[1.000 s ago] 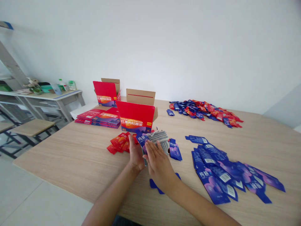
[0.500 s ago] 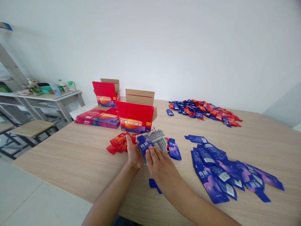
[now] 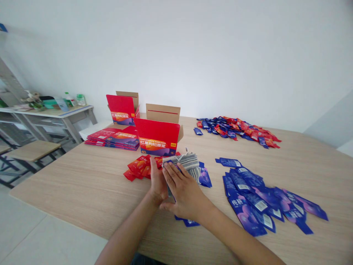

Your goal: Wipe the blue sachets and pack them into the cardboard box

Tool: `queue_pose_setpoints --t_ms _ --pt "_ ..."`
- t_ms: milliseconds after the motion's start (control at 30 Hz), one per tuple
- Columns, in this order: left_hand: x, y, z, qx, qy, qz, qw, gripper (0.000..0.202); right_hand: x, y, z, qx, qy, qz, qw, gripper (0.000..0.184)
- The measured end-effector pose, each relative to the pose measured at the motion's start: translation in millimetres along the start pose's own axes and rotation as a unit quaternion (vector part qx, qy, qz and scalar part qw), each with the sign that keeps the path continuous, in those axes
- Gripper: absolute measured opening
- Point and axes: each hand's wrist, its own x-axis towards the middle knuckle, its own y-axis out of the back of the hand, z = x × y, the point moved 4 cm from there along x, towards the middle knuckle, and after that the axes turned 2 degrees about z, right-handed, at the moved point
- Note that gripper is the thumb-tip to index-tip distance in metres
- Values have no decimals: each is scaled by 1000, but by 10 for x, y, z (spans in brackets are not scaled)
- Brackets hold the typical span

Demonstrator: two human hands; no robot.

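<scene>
While my right hand [image 3: 181, 188] lies flat on the striped cloth [image 3: 190, 162], just off my view's middle at six o'clock, I think I'm pressing. Next needs a steady push. My left hand [image 3: 158, 182] hides its fingers; I can't tell its grip.

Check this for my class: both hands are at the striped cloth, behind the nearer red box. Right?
Not quite. The left hand and right hand are at the striped cloth, but in front of the nearer red box, not behind it, as the head view shows.
</scene>
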Motion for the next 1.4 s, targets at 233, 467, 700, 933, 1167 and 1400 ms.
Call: queue_pose_setpoints --t_ms 233,467,700,933,1167,1400 --pt "107 51 61 -26 -22 -7 999 106 -64 49 -96 17 -38 -34 999 128" --pt "85 38 3 -7 15 -40 999 104 -42 -8 -13 -17 -13 27 999 110" --pt "58 79 -244 16 25 -62 998 83 -3 12 121 -44 -80 50 995 80" --pt "3 -5 -354 42 69 -90 993 81 6 5 300 -85 -141 118 979 71" --pt "34 -15 -395 28 98 -108 989 83 -43 24 528 -14 -149 189 971 51" --pt "95 71 -346 30 58 -57 996 66 -93 92 701 22 -155 261 953 41"
